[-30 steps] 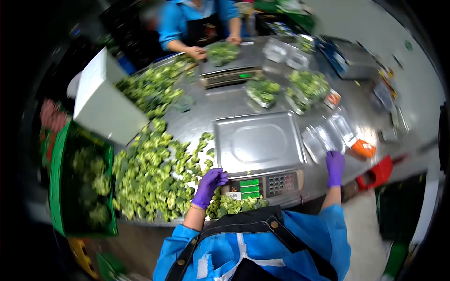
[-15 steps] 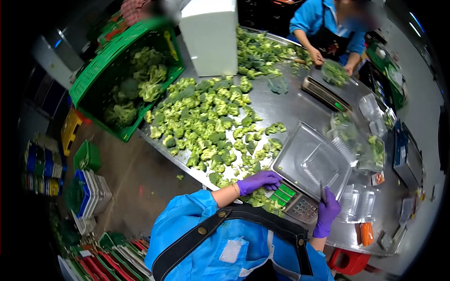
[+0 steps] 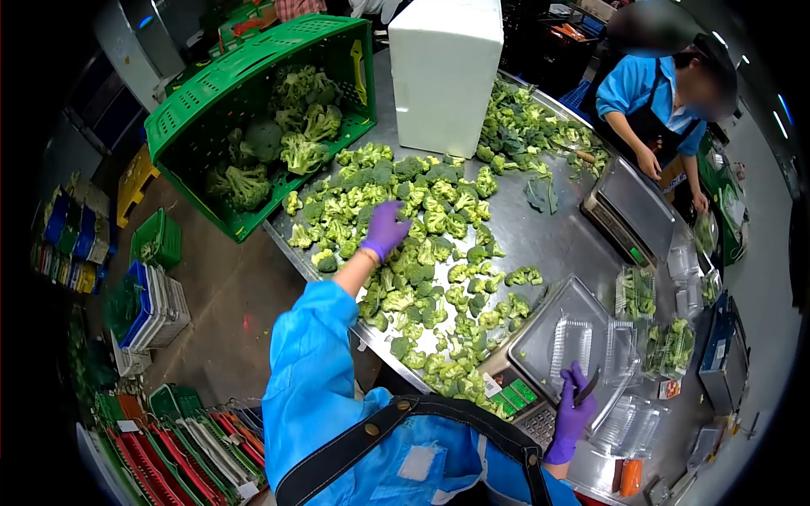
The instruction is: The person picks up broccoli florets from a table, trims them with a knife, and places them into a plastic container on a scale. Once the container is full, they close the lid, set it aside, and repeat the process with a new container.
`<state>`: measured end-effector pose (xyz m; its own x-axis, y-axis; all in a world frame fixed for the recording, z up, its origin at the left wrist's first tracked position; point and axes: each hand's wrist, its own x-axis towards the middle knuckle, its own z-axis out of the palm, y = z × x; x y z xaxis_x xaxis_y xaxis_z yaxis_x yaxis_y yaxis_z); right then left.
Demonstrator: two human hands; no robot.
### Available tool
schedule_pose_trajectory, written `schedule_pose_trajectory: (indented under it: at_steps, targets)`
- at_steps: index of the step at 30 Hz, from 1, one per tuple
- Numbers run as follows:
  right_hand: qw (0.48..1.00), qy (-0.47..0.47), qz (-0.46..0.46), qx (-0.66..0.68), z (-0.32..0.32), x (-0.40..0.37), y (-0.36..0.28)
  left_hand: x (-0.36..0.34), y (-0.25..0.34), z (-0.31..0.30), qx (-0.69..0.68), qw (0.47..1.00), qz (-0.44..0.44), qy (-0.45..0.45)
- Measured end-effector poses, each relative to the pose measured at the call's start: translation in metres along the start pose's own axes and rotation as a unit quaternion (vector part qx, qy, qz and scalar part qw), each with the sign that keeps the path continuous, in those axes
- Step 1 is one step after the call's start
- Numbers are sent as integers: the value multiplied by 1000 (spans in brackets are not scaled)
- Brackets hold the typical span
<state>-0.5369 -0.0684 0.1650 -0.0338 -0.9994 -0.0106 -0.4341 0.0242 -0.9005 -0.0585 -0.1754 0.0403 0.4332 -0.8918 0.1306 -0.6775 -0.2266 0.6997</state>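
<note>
My left hand (image 3: 387, 230), in a purple glove, reaches over the pile of broccoli florets (image 3: 434, 207) with its fingers spread and touching or just above them. In my right hand (image 3: 571, 413), also gloved, is a small dark knife (image 3: 590, 385). That hand is over the near right edge of a scale (image 3: 548, 350) with green displays. A clear plastic container (image 3: 576, 344) lies open on the scale's metal plate.
A green crate (image 3: 253, 126) with broccoli heads lies tilted at the upper left. Beside it stands a white box (image 3: 443, 80). A co-worker (image 3: 645, 110) stands behind a second scale (image 3: 633, 211). Filled containers (image 3: 671, 347) and an orange object (image 3: 631, 477) are at the right.
My left hand has moved from the scale's display up and left to the florets. My right hand still has the knife. The view has shifted, and the co-worker's hands have left the second scale.
</note>
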Motion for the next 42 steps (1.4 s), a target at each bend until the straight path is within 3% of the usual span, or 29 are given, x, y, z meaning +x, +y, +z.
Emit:
schedule_pose_trajectory:
  at_steps: [1, 3, 5, 7, 9, 10, 13, 16, 17, 19, 23, 25, 26, 30, 33, 34, 35, 36, 37, 38, 39, 41, 42]
  targets:
    - [1000, -2, -2, -3, 8, 3, 0, 26, -23, -5, 143, 984, 57, 85]
    - [999, -43, 17, 26, 19, 5, 4, 44, -2, -38, 307, 940, -88, 121]
    - [990, -56, 91, 92, 33, 7, -10, 72, -28, -54, 265, 947, -134, 127]
    - [990, -69, 101, 75, 44, 11, -16, 103, -76, -67, 265, 945, -148, 123]
    - [985, -90, 129, 78, 56, 16, -18, 125, -116, -88, 112, 979, -164, 37]
    - [988, -102, 94, 66, 66, 20, -17, 131, -124, -94, 102, 978, -185, 0]
    - [968, -164, 175, 70, 86, 33, -34, 136, -131, -97, 52, 964, -239, -104]
    - [965, -176, 181, 75, 97, 38, -32, 138, -125, -71, 2, 974, -211, -88]
    - [964, -182, 183, 72, 98, 40, -32, 137, -126, -59, -3, 966, -225, -127]
    - [957, -180, 195, 118, 102, 42, -32, 125, -81, -51, -14, 965, -168, -201]
    - [960, -201, 160, 112, 102, 39, -34, 89, -46, -5, 70, 965, -84, -237]
    - [959, -207, 141, 134, 102, 35, -32, 59, -24, 15, -20, 966, -80, -245]
    - [958, -215, 133, 132, 102, 33, -29, 45, -1, 23, 70, 963, -53, -255]
    - [957, -218, 127, 145, 107, 25, -37, -15, 68, 78, -10, 938, 14, -346]
    - [966, -203, 113, 116, 99, 19, -48, -40, 97, 77, 53, 963, 79, -254]
    - [966, -191, 121, 125, 97, 18, -47, -28, 83, 65, -53, 968, 100, -224]
    - [966, -179, 128, 135, 95, 18, -44, -13, 61, 53, -191, 965, 48, -171]
    - [970, -169, 122, 126, 94, 19, -38, 2, 15, 48, -268, 963, 19, -30]
    - [970, -171, 117, 124, 92, 19, -35, 21, -1, 1, -182, 974, -128, -34]
    - [970, -167, 131, 121, 92, 20, -31, 35, -40, -28, -31, 988, -92, 122]
    - [969, -161, 146, 120, 96, 21, -28, 42, -97, -43, 238, 942, -72, 223]
    - [969, -155, 154, 114, 103, 22, -19, 48, -140, -102, 294, 902, -301, 95]
    - [967, -159, 159, 118, 110, 21, -22, 45, -155, -119, 268, 895, -348, 83]
